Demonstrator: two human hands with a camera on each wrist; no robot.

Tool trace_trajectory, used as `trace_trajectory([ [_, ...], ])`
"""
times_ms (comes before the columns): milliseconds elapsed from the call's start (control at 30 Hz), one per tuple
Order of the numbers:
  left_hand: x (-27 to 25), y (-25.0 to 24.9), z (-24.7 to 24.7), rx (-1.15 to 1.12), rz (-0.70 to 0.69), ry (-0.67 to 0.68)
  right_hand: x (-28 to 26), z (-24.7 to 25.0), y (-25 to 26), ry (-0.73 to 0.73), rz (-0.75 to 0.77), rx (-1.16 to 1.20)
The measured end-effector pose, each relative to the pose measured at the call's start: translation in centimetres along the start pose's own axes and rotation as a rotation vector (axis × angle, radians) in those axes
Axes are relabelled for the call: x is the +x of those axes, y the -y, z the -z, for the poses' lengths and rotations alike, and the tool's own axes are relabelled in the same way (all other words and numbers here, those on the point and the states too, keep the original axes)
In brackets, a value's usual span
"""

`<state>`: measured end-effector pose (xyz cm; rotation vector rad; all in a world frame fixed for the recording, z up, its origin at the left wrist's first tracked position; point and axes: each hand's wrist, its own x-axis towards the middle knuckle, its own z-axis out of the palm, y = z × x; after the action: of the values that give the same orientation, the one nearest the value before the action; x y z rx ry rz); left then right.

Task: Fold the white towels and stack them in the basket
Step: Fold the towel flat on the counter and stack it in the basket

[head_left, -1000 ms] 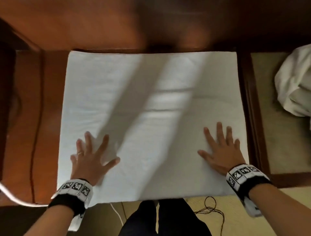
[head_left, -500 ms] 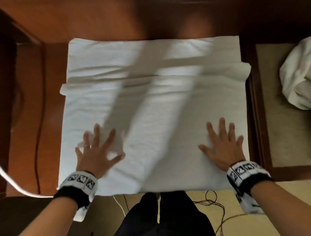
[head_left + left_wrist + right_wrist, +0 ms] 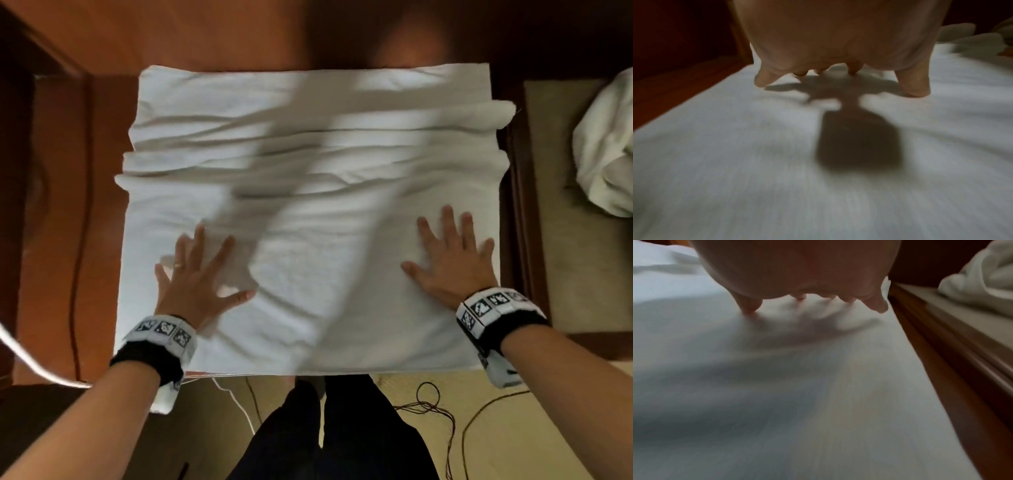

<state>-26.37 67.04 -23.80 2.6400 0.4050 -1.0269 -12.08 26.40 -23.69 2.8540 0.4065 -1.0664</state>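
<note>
Head view, nearest first: the towel's (image 3: pixel 308 240) close edge hangs just past the front lip of the desk (image 3: pixel 102 205), above dark trousers and loose cables on the floor. Both hands lie flat on its near half, fingers spread and straight, grasping nothing: left hand (image 3: pixel 195 277) toward the left edge, right hand (image 3: pixel 452 263) toward the right. Each wrist view shows fingertips pressing the cloth, blurred.

Beyond the hands the towel is bunched into several crosswise ridges, and its far edge is skewed, the right end bulging out past the side edge.

Risks, as I judge them: pressing with open palms only drags the cloth, so further sliding may deepen the ridges and any fold laid over them would come out lumpy and crooked. Pulled nearer, the towel could slip off the front lip onto the cables.

Farther right, a crumpled towel (image 3: pixel 606 154) waits on a lower tan surface. No basket is visible.
</note>
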Motion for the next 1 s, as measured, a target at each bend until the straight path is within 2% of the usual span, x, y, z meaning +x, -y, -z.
trace_trajectory([
  [100,-4.5,-0.2,-3.6,0.004,0.075,0.1,-5.2,-3.8,0.3,0.111,-0.002,-0.029],
  [167,-4.8,0.0,-4.5,0.024,0.113,0.119,-5.8,-5.1,0.1,0.116,-0.024,-0.051],
  [367,-2.1,0.5,-3.1,0.034,0.066,0.004,-2.3,-3.6,-0.6,-0.019,-0.007,-0.058],
  [467,-5.3,1.7,-5.6,0.006,0.07,-0.009,-5.4,-5.8,-0.9,-0.076,-0.048,-0.007],
  [600,-10.7,5.1,-9.9,0.005,0.132,-0.008,-11.4,-11.4,-2.5,-0.046,-0.103,0.046],
  [700,-11.9,5.7,-11.0,0.015,0.152,-0.036,-12.3,-12.2,-2.9,-0.082,-0.149,0.049],
  [800,-11.3,4.7,-11.1,0.098,0.074,-0.137,-12.2,-11.7,-1.5,-0.169,0.029,-0.021],
  [867,-10.3,4.1,-11.0,0.193,-0.02,-0.169,-12.2,-11.9,-0.5,-0.136,0.152,-0.131],
  [1000,-9.3,4.2,-12.0,0.232,-0.102,-0.175,-12.3,-13.2,0.5,-0.114,0.138,-0.158],
])
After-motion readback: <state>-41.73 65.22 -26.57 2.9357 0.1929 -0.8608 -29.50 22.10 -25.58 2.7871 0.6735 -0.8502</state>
